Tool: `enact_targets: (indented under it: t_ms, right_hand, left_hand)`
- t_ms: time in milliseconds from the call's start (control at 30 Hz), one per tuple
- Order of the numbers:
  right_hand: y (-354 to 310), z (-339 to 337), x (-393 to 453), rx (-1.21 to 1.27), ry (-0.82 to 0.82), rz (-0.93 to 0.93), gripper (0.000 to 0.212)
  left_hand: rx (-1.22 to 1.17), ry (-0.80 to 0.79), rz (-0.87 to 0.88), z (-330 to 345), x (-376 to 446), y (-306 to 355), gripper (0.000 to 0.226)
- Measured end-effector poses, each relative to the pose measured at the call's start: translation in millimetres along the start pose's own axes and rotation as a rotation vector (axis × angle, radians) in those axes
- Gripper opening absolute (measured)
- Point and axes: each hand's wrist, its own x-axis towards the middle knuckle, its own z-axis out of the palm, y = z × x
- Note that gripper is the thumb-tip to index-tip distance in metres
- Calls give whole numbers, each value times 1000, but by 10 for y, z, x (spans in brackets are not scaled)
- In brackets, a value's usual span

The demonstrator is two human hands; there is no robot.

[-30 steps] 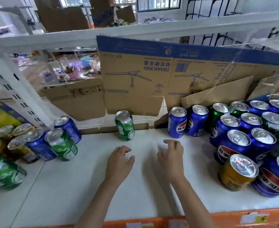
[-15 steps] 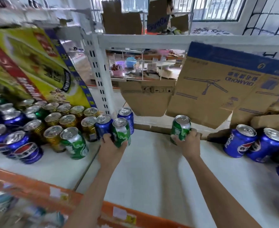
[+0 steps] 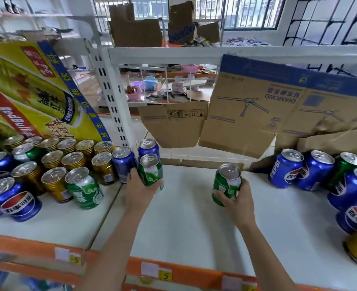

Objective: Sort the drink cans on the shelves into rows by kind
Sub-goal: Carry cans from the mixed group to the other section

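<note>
While both cans stand on the white shelf (image 3: 183,223):
Left hand (image 3: 140,191): fingers grasping a green can (image 3: 151,170) beside blue cans.
Right hand (image 3: 237,201): fingers grasping another green can (image 3: 227,182), mid-shelf.

two upright green cans, one (image 3: 151,170) beside blue cans (image 3: 124,162), one (image 3: 228,183) alone mid-shelf.

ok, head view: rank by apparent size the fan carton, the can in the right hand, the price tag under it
1. Fan carton, largest by far.
2. Can in the right hand.
3. Price tag, smallest, though nearer the camera.
</note>
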Motion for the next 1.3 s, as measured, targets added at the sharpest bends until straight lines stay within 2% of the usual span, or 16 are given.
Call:
enact_targets:
  t_ms: [100,167,300,500,767,867,967,1067,1200,1300]
  right_hand:
    - [118,-200,-186,-5,27,-13,62]
    - [182,-355,-230,-45,63,-22,66]
    - [273,-745,-183,-181,171,-7,65]
    - [381,-1355,30,-364,276,155,69]
    - [378,-1695,260,-266,334,252,51]
    - [361,-1654,252,-235,364,273,58]
    - [410,-1668,179,-224,332,274,65]
    - [482,-1691,26,-327,245,253,63]
    - [518,-1663,-194,-530,153,193,49]
    - [504,-1549,-313,-545,94,96,41]
  left_hand:
    - [-139,-118,127,167,-263,114,74]
    - [-125,-219,173,341,-489,240,65]
    - [-104,-362,283,734,-883,570,66]
    - [-73,-477,360,1196,-1230,1102,63]
    - [-100,-563,419,1767,-1486,1695,69]
    - [-87,-573,408,1928,-1565,1877,68]
    - [-103,-582,390,2030,-1570,1963,73]
    - [-75,-609,369,2062,-1521,1945,74]
    - [-20,-647,363,1909,-1482,1772,50]
    - [33,-581,362,1589,-1445,1480,36]
